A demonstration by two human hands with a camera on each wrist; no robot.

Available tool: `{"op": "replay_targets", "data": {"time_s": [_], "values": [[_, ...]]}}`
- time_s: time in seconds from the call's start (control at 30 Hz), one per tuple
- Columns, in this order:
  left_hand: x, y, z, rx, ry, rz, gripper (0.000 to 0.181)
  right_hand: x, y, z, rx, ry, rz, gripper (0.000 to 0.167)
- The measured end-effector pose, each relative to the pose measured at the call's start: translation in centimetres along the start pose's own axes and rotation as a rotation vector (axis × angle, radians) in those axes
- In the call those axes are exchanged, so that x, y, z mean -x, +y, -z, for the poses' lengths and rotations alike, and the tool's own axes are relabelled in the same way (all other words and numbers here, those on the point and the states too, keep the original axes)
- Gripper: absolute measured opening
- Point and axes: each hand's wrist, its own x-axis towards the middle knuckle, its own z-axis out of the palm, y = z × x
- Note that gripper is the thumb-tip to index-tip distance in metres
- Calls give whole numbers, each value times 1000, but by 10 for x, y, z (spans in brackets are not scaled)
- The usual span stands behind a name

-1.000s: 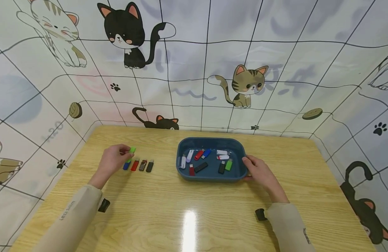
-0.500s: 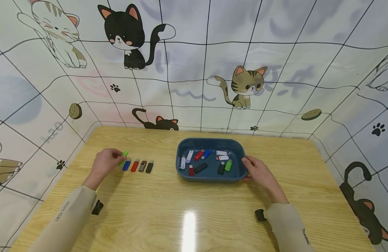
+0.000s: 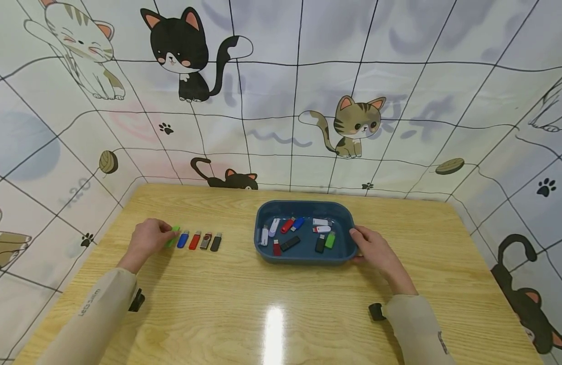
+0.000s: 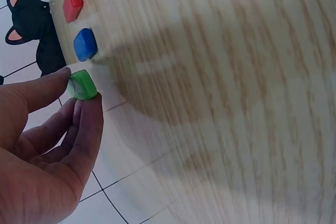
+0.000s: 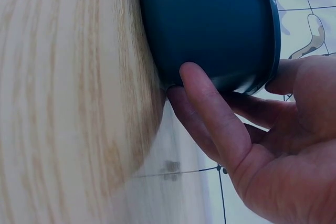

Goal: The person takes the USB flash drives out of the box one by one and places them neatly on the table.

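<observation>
My left hand [image 3: 146, 239] pinches a green USB flash drive [image 4: 84, 85] between thumb and fingers, at the left end of a short row. Beside it in that row lie a blue flash drive [image 3: 183, 239], a red one [image 3: 195, 240], a brown-and-silver one [image 3: 205, 241] and a black one [image 3: 216, 242]. Whether the green drive touches the table cannot be told. My right hand [image 3: 375, 253] holds the right end of a dark blue plastic tray [image 3: 303, 259]. In the right wrist view, its fingers [image 5: 210, 106] lie against the tray's outer wall, near the bottom.
Inside the tray lie several more flash drives, among them a green one [image 3: 330, 240], a black one [image 3: 290, 243] and a blue one [image 3: 298, 223]. The wooden table [image 3: 226, 304] ends at a cat-patterned sheet [image 3: 271, 126] at the back and sides.
My left hand has moved left and a little toward me with the green flash drive, from above the blue one to its left side. The right hand and tray stay put.
</observation>
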Motion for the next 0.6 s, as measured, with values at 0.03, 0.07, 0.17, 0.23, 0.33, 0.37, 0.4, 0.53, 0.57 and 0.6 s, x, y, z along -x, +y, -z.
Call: {"op": "replay_targets", "data": {"time_s": [0.03, 0.07, 0.17, 0.23, 0.33, 0.37, 0.4, 0.53, 0.57, 0.6], "values": [[0, 0, 0, -4, -6, 1, 33, 0, 0, 0, 5, -1, 0, 61], [0, 0, 0, -9, -10, 1, 33, 0, 1, 0, 7, 0, -1, 61], [-2, -1, -1, -17, -20, -3, 31, 0, 1, 0, 8, 3, -8, 62], [-2, -1, -1, -24, -19, -2, 29, -1, 1, 0, 9, 5, -13, 62], [-3, -2, -1, -39, -18, -1, 28, -1, 1, 0, 10, 8, -18, 63], [-4, -2, -1, -45, -17, 0, 28, -2, 2, 0, 13, 7, -18, 63], [-4, -2, -1, -48, -19, 0, 28, -2, 2, 0, 17, 7, -19, 63], [-5, -3, -1, -60, -23, -10, 28, -3, 3, 1, 22, 11, -21, 64], [-6, -3, -1, -61, -23, -11, 27, -3, 3, 1, 19, 13, -22, 63], [-6, -4, -1, -61, -25, -15, 27, -3, 3, 1, 16, 14, -22, 63]]}}
